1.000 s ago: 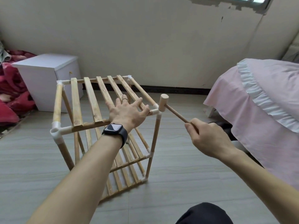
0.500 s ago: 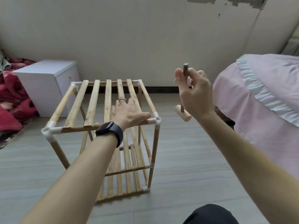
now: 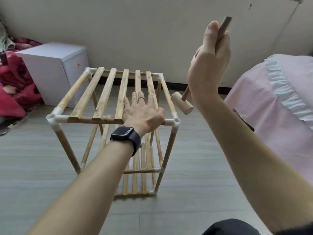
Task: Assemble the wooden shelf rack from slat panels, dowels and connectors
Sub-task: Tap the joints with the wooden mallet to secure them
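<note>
Rack (image 3: 108, 92): a wooden shelf rack standing upright on the floor (image 3: 194, 184), in the middle of the view, directly ahead of the person.
Top panel: 5 flat slats running away from the person, framed by round dowels.
Lower levels: 2 more slat panels show beneath the top one, partly hidden by the left forearm.
Connectors: white plastic corner pieces join the dowels; the near right one (image 3: 175, 122) and the near left one (image 3: 53, 117) are plain to see.
Left hand (image 3: 144, 112): lies palm down on the top panel, close to its near right corner.
Left fingers (image 3: 150, 99): straight and slightly spread, flat on the slats; the thumb lies along the front rail.
Wrist: a dark watch (image 3: 125, 133); a ring (image 3: 141, 98) on 1 finger.
Right hand (image 3: 210, 65): raised to the right of the rack, above it and apart from it.
Right fingers: curled round the handle of a wooden mallet (image 3: 182, 105), with the thumb (image 3: 210, 31) upright along the handle.
Mallet: head hangs down below the wrist, just beside the rack's right dowel, not touching it.
Left of rack: a white cabinet (image 3: 50, 65) and a red blanket (image 3: 15, 92).
Right of rack: a bed (image 3: 271, 99) with a pink cover.
</note>
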